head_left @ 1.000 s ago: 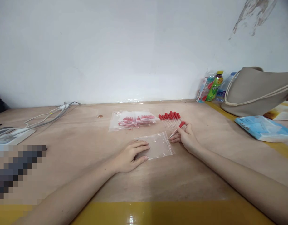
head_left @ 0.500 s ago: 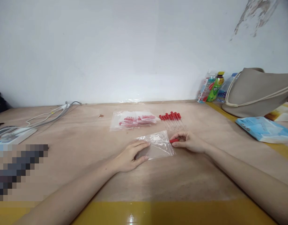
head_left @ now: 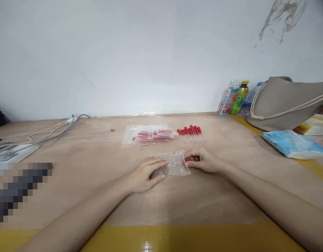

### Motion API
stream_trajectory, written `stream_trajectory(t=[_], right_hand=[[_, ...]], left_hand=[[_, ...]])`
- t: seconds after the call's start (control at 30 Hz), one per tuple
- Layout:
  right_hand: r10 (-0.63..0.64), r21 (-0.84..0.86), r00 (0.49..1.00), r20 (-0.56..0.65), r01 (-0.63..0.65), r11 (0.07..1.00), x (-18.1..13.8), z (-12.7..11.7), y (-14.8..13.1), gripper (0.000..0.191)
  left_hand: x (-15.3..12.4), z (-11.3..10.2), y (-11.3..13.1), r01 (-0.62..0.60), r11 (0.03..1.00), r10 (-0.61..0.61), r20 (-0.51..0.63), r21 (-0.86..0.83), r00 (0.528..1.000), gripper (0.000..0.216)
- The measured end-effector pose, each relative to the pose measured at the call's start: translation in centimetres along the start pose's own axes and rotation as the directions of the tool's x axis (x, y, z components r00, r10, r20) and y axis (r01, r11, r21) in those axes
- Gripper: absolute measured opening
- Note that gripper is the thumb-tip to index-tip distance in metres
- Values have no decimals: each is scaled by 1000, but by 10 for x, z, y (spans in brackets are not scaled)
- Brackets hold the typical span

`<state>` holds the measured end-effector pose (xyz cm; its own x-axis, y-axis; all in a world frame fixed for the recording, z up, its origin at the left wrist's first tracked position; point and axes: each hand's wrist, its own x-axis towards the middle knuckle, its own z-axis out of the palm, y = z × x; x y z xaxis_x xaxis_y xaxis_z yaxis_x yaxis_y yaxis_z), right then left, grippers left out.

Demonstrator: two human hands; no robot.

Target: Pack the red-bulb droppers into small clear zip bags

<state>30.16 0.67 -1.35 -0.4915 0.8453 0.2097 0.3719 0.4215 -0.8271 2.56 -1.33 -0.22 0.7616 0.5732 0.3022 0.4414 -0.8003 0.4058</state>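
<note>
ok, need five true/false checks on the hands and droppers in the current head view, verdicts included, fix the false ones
1. The left hand lies at the left end of the clear bag. True.
2. The right hand holds a red-bulbed dropper. True.
3. The held red-bulbed dropper has its red end at the left end of the clear bag. False: it is at the right end.
4. The loose droppers lie to the right of the overlapping bags. True.
5. The loose droppers have their red ends toward the person. False: those ends face away, toward the wall.
</note>
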Motion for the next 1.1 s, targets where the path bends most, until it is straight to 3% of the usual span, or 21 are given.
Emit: stream_trajectory(t=[0.17,0.37,0.57,0.73,0.93,1.0,1.1], right_hand=[[170,70,978,-119,-163,984,0,10,-4,21],[80,36,996,-49,-79,996,-4,11,-9,16],[-104,-15,987,-122,103,995,-9,10,-12,14],[-32,104,999,12,30,994,-11,18,-11,19],[58,280,996,-60,-39,959,-5,14,-5,22],[19,223,1000,-16,-15,975,-3,8,-3,21],[-122,32,992,43,120,992,0,-1,0,19]], left_hand=[[1,-1,2,-3,1000,3,4,17,1000,43],[1,-2,4,0,1000,0,21,27,1000,44],[-1,-1,2,6,1000,-6,-25,-10,1000,56],[-2,0,1,6,1000,-6,-3,-23,1000,57],[-2,-2,-1,5,1000,-6,-3,-24,1000,48],[-2,-3,-1,7,999,-7,5,-35,1000,41],[-1,-2,-2,-15,1000,15,-12,-23,1000,37]])
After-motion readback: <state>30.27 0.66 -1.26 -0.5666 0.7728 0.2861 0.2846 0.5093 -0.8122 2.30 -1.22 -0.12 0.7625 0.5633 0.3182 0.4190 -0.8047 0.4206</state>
